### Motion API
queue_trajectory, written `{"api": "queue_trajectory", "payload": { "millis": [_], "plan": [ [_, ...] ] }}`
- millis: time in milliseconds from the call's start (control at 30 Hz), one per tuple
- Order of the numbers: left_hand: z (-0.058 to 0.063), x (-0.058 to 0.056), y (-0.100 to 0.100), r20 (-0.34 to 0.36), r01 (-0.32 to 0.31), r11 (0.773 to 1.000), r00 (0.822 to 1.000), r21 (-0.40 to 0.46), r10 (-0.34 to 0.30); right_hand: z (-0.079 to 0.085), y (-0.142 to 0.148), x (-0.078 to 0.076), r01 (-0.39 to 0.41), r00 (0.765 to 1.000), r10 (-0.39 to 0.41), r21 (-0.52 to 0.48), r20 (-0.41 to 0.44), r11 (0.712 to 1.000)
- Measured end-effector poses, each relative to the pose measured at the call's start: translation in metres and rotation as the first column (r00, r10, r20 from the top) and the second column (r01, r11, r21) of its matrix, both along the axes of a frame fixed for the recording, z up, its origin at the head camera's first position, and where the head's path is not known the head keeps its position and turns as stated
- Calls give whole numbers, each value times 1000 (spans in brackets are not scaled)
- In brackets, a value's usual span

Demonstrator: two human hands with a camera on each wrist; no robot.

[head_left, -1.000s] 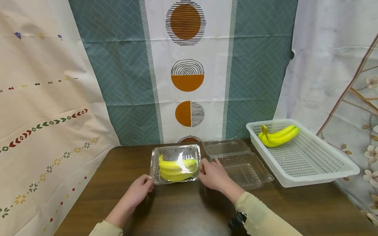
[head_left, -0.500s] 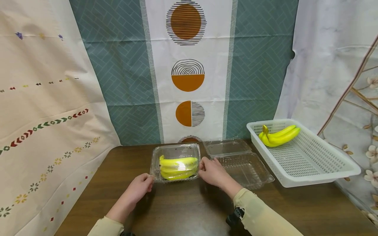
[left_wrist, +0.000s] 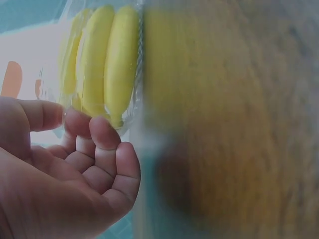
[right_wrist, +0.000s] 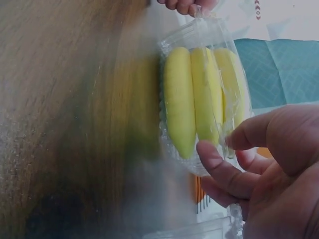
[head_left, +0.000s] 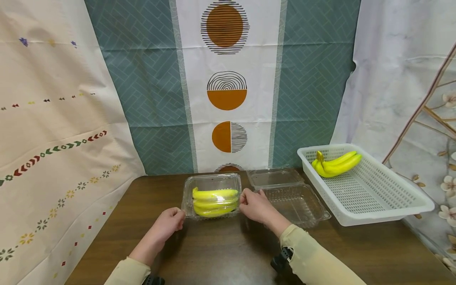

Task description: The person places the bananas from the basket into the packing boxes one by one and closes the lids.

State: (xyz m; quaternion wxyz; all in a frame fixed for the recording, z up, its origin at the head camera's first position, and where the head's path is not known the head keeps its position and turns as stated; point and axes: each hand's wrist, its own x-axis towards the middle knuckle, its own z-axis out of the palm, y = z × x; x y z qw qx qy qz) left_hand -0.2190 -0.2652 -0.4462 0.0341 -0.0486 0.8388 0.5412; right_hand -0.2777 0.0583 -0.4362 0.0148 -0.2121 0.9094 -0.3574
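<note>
A closed clear plastic clamshell container (head_left: 212, 182) stands mid-table with a bunch of yellow bananas (head_left: 215, 202) inside. At its near left corner my left hand (head_left: 170, 221) pinches the rim between thumb and index finger; the left wrist view shows the other fingers of that hand (left_wrist: 94, 164) loosely curled. My right hand (head_left: 254, 204) holds the near right corner. In the right wrist view, the thumb and fingertips of this hand (right_wrist: 259, 159) meet at the container's rim, and the bananas (right_wrist: 194, 99) show through the clear wall.
Just right of my right hand lies a second clear clamshell (head_left: 299, 202), its lid folded back. Beyond it, a white slotted basket (head_left: 377, 215) holds another banana bunch (head_left: 335, 164). Patterned cloths hang behind the brown table (head_left: 213, 253) and at its sides.
The container's lid, earlier tilted up towards me with a bright glare, now lies flatter and the glare is fainter. Both hands keep their hold on the corners, almost in place.
</note>
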Motion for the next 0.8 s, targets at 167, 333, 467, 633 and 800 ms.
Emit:
{"api": "queue_trajectory", "payload": {
  "millis": [167,333,467,633,800],
  "plan": [
    [1,-1,-1,16,22,1000,1000,0,-22,16,-5,10,38,996,-37,-16,79,999],
    [3,2,-1,23,31,1000,999,-4,-31,15,-7,8,27,994,-21,-59,111,998],
    [2,1,0,26,19,1000,999,5,-20,4,-4,0,-2,996,11,-100,93,995],
    [1,-1,0,29,1,1000,1000,18,-1,11,-6,5,12,996,-5,-73,94,997],
    [1,-4,-1,28,-12,999,1000,39,11,17,-8,8,39,993,-32,-57,114,998]
  ]
}}
